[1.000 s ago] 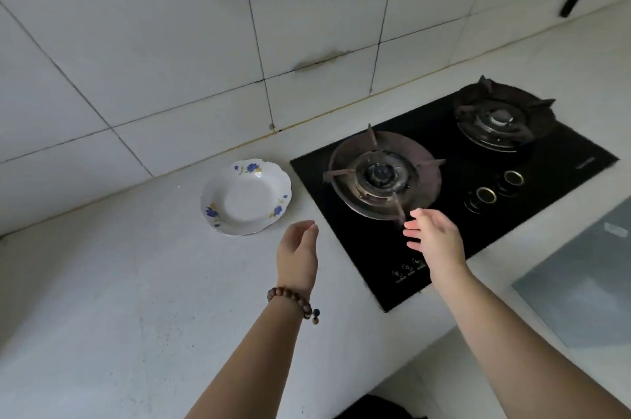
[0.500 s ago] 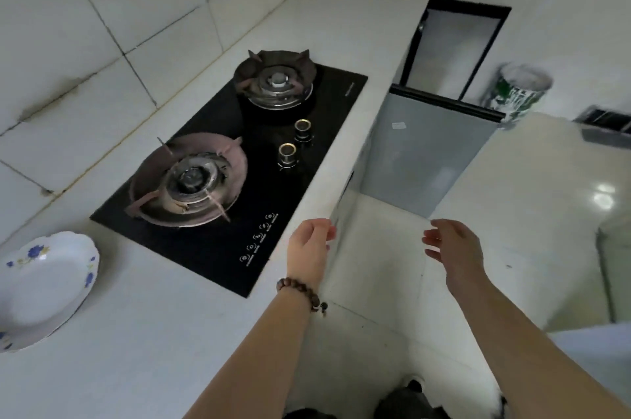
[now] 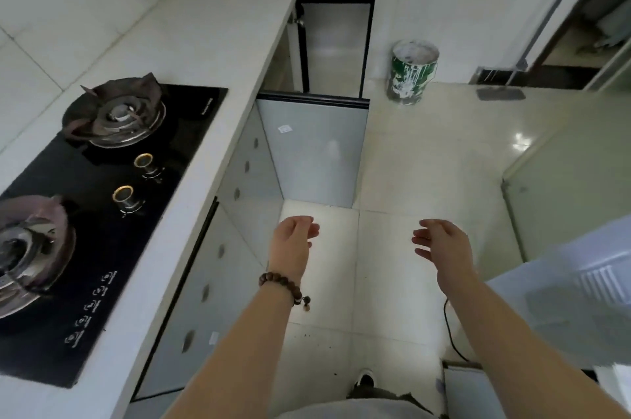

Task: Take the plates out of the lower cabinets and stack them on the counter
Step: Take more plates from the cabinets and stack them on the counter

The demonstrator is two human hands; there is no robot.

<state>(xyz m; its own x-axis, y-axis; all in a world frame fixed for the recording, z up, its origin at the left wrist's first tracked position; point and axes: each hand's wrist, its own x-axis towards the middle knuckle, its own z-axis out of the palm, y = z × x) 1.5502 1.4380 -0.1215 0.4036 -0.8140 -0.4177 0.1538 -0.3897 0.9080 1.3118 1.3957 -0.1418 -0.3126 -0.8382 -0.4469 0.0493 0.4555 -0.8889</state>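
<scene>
My left hand (image 3: 294,241), with a bead bracelet on its wrist, hangs over the floor just off the counter's front edge, fingers loosely curled and holding nothing. My right hand (image 3: 442,242) floats to its right over the floor tiles, fingers relaxed and empty. Below the white counter (image 3: 211,84) run the lower cabinets (image 3: 218,268) with pale glass fronts. One cabinet door (image 3: 314,149) stands swung open into the room, and a second open door (image 3: 336,43) shows farther back. No plate is in view now.
A black two-burner gas hob (image 3: 112,200) is set into the counter at left. A paint-splashed bucket (image 3: 411,72) stands on the floor by the far wall. A white appliance (image 3: 580,302) sits at right, with a black cable (image 3: 450,333) on the floor.
My view has swung right and down, away from the flowered plate on the counter, which has left the frame. Both empty hands moved from above the hob to above the floor before the cabinets.
</scene>
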